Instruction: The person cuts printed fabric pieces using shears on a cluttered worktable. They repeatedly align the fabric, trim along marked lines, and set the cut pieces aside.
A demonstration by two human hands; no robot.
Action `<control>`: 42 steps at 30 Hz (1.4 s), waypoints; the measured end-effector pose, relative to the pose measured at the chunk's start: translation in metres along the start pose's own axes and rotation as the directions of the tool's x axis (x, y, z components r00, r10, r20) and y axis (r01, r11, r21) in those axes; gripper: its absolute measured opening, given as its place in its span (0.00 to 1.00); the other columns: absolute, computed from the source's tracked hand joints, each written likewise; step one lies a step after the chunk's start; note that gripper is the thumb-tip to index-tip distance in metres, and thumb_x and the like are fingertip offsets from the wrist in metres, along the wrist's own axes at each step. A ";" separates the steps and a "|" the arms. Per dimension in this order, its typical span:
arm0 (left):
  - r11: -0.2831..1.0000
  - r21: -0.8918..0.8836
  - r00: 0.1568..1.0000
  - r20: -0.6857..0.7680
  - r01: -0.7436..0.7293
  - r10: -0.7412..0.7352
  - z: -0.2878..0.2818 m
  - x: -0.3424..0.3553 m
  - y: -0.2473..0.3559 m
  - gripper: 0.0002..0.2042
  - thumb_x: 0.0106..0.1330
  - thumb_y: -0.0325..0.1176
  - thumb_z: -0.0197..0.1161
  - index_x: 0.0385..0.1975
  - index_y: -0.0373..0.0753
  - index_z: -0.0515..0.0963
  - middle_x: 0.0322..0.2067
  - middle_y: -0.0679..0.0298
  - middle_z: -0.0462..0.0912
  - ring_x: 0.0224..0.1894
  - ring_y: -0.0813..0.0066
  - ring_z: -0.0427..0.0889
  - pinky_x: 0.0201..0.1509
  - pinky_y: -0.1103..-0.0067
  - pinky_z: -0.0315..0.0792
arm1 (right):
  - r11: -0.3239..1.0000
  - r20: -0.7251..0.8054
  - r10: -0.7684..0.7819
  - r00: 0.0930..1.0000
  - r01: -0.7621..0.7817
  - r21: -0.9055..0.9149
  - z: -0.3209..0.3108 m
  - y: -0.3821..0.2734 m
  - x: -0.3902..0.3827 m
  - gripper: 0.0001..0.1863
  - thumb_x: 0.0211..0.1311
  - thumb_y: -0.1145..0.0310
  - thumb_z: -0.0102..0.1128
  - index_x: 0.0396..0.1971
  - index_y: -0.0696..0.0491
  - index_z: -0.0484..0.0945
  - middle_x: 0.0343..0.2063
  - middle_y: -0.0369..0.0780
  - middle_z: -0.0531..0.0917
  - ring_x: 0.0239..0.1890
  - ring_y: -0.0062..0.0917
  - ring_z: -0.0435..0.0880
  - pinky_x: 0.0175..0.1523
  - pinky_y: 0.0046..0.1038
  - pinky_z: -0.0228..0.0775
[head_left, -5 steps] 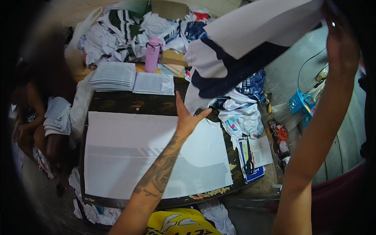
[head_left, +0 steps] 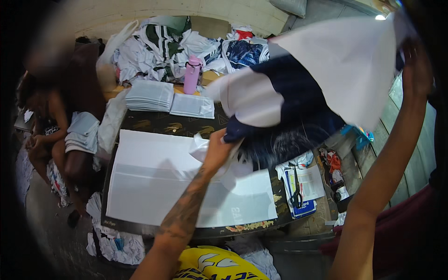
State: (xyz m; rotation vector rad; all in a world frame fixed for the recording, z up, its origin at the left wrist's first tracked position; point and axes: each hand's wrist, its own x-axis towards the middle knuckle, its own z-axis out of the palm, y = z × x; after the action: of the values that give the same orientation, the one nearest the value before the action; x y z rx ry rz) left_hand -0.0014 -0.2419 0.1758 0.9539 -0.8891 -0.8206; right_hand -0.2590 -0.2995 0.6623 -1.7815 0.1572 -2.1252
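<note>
A large white-and-navy cloth [head_left: 301,88] hangs in the air between my two hands, its edges blurred. My left hand [head_left: 218,150], above the middle of the table, is closed on the lower left edge of the cloth. High at the right, my right hand [head_left: 416,72] holds the raised end of the cloth; its fingertips are partly hidden in shadow. Below lies a wide white sheet [head_left: 144,191] with a faint grey print, flat on the dark patterned table cover [head_left: 154,122]. A crumpled white edge shows beside my left wrist.
At the table's back stand neat stacks of folded pale pieces [head_left: 149,95] and a pink bottle [head_left: 192,74]. Heaped garments [head_left: 140,53] lie behind. Black scissors [head_left: 296,189] rest on papers at the right, near a blue basket [head_left: 357,137]. Another person [head_left: 53,126] sits at the left.
My left hand has closed on the cloth's lower edge, having been spread before. The cloth has swung lower and spread wider. The view has shifted slightly.
</note>
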 end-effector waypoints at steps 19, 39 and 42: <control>0.430 0.889 0.839 0.348 -0.154 -0.419 -0.059 -0.370 0.181 0.20 0.59 0.46 0.80 0.44 0.44 0.83 0.25 0.58 0.87 0.31 0.50 0.88 0.41 0.63 0.79 | 0.700 0.939 0.343 0.014 -0.671 -0.245 -0.103 -0.164 -0.496 0.10 0.75 0.65 0.66 0.37 0.57 0.82 0.26 0.50 0.81 0.28 0.50 0.77 0.36 0.42 0.70; -0.060 0.991 0.889 0.081 -0.121 -0.451 -0.116 -0.363 0.146 0.12 0.56 0.31 0.70 0.41 0.47 0.87 0.33 0.54 0.90 0.37 0.48 0.88 0.45 0.59 0.80 | 0.755 0.755 0.651 0.080 -0.166 -0.634 -0.205 -0.130 -0.455 0.08 0.63 0.67 0.71 0.40 0.49 0.84 0.35 0.41 0.86 0.45 0.43 0.85 0.51 0.44 0.74; -0.058 0.996 0.967 -0.081 0.069 -0.242 -0.177 -0.382 0.137 0.13 0.57 0.27 0.66 0.41 0.48 0.87 0.32 0.53 0.89 0.40 0.46 0.87 0.45 0.57 0.78 | 0.709 0.702 0.699 0.136 -0.006 -0.705 -0.235 -0.109 -0.430 0.15 0.53 0.73 0.74 0.43 0.47 0.87 0.37 0.41 0.83 0.45 0.41 0.82 0.54 0.41 0.73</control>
State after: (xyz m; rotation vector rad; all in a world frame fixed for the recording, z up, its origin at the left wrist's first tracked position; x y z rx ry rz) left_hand 0.0298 0.1990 0.1494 2.4442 -1.5700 -0.2123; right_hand -0.4489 -0.0847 0.2501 -2.6539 0.8612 -0.2287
